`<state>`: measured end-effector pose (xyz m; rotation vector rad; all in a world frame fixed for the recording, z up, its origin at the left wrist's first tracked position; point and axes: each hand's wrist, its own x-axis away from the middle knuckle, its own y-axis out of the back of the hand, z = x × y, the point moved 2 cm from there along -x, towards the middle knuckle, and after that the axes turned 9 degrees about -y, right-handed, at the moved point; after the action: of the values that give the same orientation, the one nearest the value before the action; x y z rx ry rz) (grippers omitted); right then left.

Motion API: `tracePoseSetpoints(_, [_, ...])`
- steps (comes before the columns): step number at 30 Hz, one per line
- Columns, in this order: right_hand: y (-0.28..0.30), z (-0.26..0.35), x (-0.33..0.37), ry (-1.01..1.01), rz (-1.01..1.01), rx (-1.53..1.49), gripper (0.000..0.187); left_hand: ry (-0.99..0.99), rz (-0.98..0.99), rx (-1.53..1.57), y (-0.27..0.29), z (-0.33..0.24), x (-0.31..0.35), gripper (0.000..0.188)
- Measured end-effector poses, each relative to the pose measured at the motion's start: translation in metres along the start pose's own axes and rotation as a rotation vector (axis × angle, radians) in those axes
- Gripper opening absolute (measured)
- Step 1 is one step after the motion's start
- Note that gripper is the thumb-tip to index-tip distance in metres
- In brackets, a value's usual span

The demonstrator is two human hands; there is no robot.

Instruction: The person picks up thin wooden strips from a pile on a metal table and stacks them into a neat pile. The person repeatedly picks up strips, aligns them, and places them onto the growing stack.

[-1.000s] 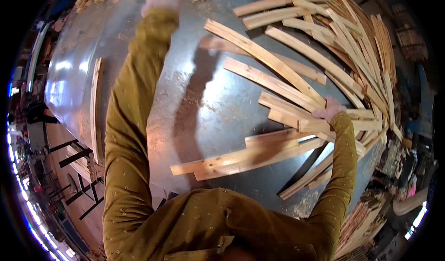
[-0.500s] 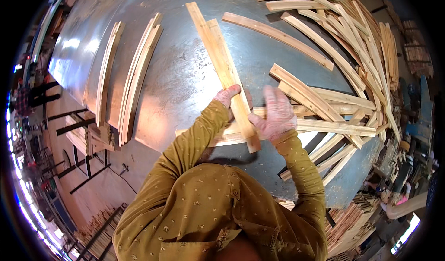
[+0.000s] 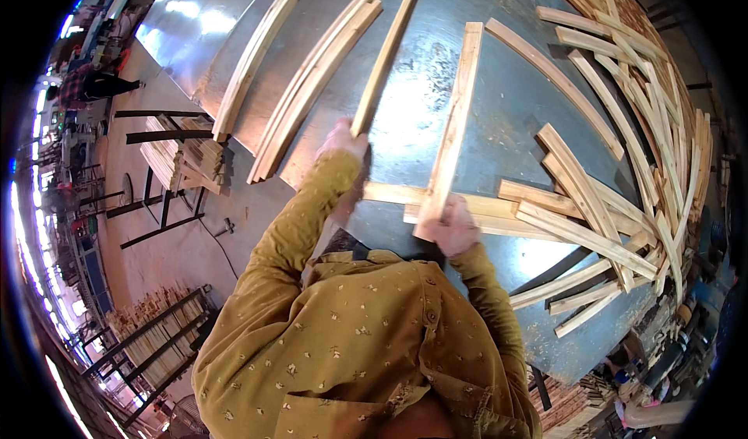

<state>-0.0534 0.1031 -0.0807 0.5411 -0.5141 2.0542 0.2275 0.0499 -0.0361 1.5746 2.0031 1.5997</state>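
My left hand (image 3: 343, 141), slightly blurred, is closed on the near end of a narrow wooden strip (image 3: 388, 56) that points away from me over the metal tabletop (image 3: 425, 73). My right hand (image 3: 456, 227) grips the near end of a wider, pale wooden slat (image 3: 453, 119), its fingers wrapped at the slat's right edge. The two pieces are apart, with bare metal showing between them. Under the slat's near end, other wooden slats (image 3: 499, 225) lie crosswise on the table. To the left of my left hand rests a group of curved wooden slats (image 3: 315, 81).
Another curved bundle (image 3: 261, 57) lies at the far left. A loose curved slat (image 3: 557, 84) and a tangled heap of slats (image 3: 647, 119) cover the right side. Stacked wood on a metal stand (image 3: 167, 158) is beyond the table's left edge. A person (image 3: 86, 84) stands farther off.
The two overlapping wooden pieces have been parted. My left hand has moved left with the narrow strip, while my right hand has closed on the wider slat. The view has shifted too.
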Motion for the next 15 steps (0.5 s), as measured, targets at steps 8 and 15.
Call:
tracePoseSetpoints(8, [-0.227, 0.056, -0.117, -0.500, 0.197, 0.875, 0.102, -0.396, -0.376, -0.299, 0.052, 0.125, -0.030, 0.080])
tracePoseSetpoints(15, [-0.181, 0.053, -0.123, 0.211, 0.339, 1.271, 0.077, -0.112, -0.001, -0.247, 0.084, 0.144, -0.055, 0.118])
